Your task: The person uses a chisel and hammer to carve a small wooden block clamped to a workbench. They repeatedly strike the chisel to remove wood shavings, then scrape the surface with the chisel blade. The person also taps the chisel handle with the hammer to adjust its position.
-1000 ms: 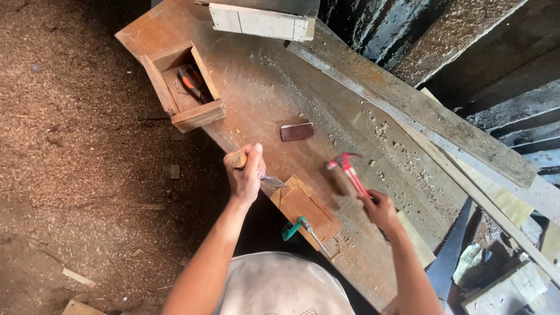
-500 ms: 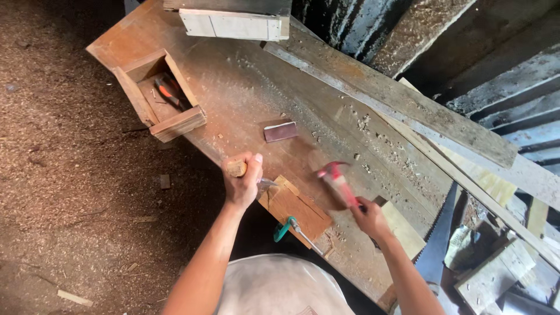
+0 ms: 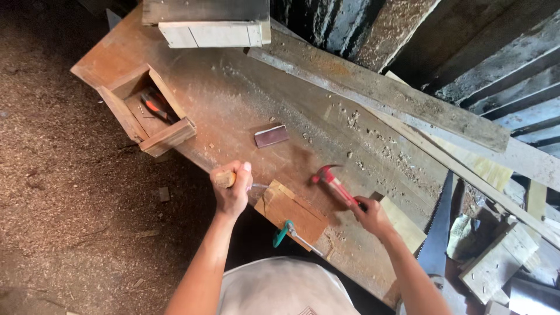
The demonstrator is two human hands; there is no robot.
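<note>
My left hand [image 3: 232,192] grips a wooden-handled chisel [image 3: 224,178] whose thin metal blade touches the left end of a small wooden block [image 3: 291,211]. That block lies at the near edge of the workbench [image 3: 233,99], with a green-handled clamp [image 3: 284,232] at its near side. My right hand [image 3: 371,214] holds a red claw hammer [image 3: 330,179] by the handle, its head raised above the bench to the right of the block.
A small open wooden box [image 3: 147,111] with a red-handled tool inside sits at the bench's left end. A dark flat rectangular piece [image 3: 272,136] lies mid-bench. Long planks [image 3: 396,96] run along the far side. A handsaw blade [image 3: 437,233] hangs at right. Sawdust covers the floor.
The hammer in my right hand has swung back and forth a little beside the block. My left hand stays on the chisel at the block.
</note>
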